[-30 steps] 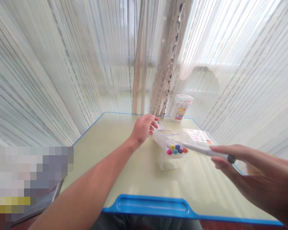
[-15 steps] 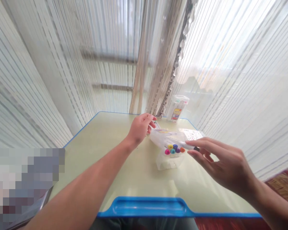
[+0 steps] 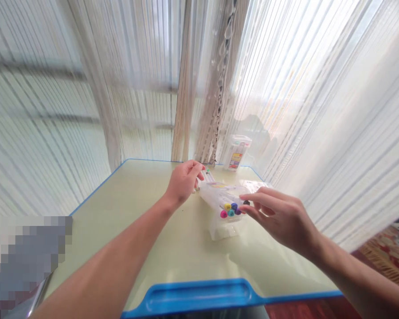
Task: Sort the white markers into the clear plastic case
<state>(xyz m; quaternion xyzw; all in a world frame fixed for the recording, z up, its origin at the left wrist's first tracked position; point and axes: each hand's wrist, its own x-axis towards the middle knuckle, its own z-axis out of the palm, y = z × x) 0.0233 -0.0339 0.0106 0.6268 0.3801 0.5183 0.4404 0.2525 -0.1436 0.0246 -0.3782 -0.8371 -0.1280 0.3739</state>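
A clear plastic marker case (image 3: pixel 210 197) lies on its side on the table, its mouth facing me. Inside are several markers with pink, yellow, teal and blue-purple ends (image 3: pixel 231 212). At the mouth's right side, my right hand (image 3: pixel 279 215) pinches a white marker with a black end (image 3: pixel 246 203), its body partly hidden by the fingers and case. My left hand (image 3: pixel 186 179) is closed at the far end of the case. Pale, marker-like pieces with a green end (image 3: pixel 207 172) show beside its fingers; whether it grips them is hidden.
A second clear case (image 3: pixel 236 153) with a yellow and red label stands upright at the table's back edge. A printed sheet (image 3: pixel 252 185) lies behind my right hand. The pale table (image 3: pixel 173 252) has a blue rim with a tray (image 3: pixel 199 294) in front. String curtains hang behind.
My right hand has moved the black-ended marker left, closer into the case's mouth. My left hand stays at the far end. The whole view has shifted slightly.
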